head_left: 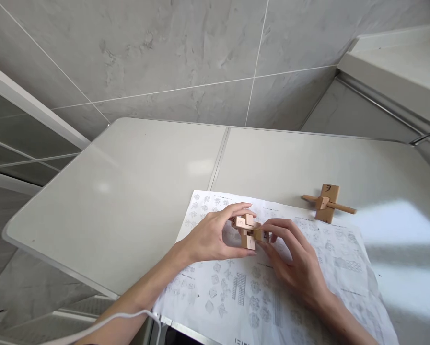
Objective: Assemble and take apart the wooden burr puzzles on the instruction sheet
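Over printed paper [186, 297], left hand [210, 235] and right hand [299, 258] firmly pinch a pale, numbered, notched wooden assembly [242, 223].

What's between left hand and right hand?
Wooden blocks, fitted together; left hand and right hand both grip them above the printed sheet. Head view shows it.

3 on block [331, 194], 三 on sheet [229, 318]

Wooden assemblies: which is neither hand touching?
The brown, cross-shaped wooden assembly; the left hand and right hand hold the paler, blocky wooden assembly.
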A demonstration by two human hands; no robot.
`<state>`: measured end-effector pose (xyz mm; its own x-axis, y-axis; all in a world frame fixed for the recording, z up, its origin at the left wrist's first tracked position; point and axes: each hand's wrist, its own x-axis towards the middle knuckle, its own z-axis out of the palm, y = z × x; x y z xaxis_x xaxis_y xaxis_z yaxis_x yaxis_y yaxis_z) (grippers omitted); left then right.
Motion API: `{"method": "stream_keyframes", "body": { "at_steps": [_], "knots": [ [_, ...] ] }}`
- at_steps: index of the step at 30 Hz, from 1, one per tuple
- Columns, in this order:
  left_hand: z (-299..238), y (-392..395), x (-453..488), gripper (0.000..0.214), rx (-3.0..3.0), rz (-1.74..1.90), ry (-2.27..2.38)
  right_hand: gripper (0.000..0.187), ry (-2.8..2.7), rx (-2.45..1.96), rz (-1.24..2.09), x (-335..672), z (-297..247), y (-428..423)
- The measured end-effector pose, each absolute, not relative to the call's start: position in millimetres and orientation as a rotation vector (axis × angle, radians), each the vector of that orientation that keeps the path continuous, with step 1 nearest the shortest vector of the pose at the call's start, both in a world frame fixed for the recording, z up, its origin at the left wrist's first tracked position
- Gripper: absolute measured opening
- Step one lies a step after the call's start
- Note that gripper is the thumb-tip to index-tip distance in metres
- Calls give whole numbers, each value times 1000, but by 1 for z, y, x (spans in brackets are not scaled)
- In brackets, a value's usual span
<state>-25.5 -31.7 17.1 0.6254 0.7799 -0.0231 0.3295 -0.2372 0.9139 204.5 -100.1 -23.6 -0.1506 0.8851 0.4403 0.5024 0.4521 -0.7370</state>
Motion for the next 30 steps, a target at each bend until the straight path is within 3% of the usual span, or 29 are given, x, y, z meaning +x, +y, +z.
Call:
{"method": "stream_keyframes", "body": {
  "at_steps": [21, 30],
  "knots": [
    [4, -35, -20, 70, 2124, 608, 771, 26, -1799, -1143, 634, 207, -18, -101],
    [12, -39, -20, 86, 1815, 607, 799, 23, -1674, -1286, 703, 206, -20, -100]
  ]
}}
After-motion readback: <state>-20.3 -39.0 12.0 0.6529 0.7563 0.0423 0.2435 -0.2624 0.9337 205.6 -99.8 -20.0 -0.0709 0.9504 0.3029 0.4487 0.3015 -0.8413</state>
